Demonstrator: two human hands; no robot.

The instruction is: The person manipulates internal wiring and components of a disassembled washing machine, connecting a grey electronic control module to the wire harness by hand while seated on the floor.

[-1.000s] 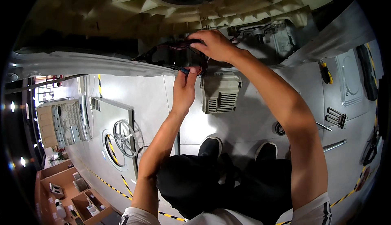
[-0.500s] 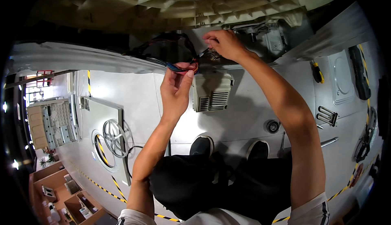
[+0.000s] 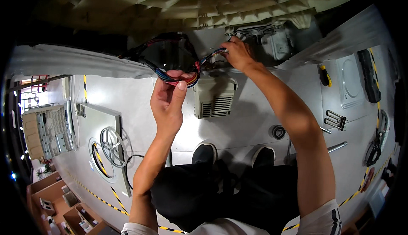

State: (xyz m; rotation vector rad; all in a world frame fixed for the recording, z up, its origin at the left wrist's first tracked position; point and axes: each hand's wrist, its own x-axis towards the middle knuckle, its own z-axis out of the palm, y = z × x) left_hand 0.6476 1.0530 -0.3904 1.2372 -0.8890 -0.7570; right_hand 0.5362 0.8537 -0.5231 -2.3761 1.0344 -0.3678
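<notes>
A bundle of coloured wires point(image 3: 196, 67), blue, red and orange among them, runs along the open lower part of a machine. My left hand point(image 3: 168, 105) is closed on a loop of it, thumb in front and fingers behind. Farther right, my right hand point(image 3: 239, 55) pinches a thinner branch of wires point(image 3: 211, 55); its fingertips are partly hidden. Above both hands is a ribbed cream plastic tub point(image 3: 178, 18). Behind my right hand a grey metal part point(image 3: 279, 43) sits inside the machine.
Grey metal panels border the machine on the left point(image 3: 80, 60) and right point(image 3: 335, 37). Below the wires lies a vented cream box point(image 3: 216, 99). On the floor are a door panel point(image 3: 112, 111), a bearing-like ring point(image 3: 278, 131), a yellow-black tool point(image 3: 325, 77) and a metal bar point(image 3: 338, 146).
My right hand has shifted right and a little down, with the wire branch now stretched out to its fingers. My left hand has moved slightly left with the bundle.
</notes>
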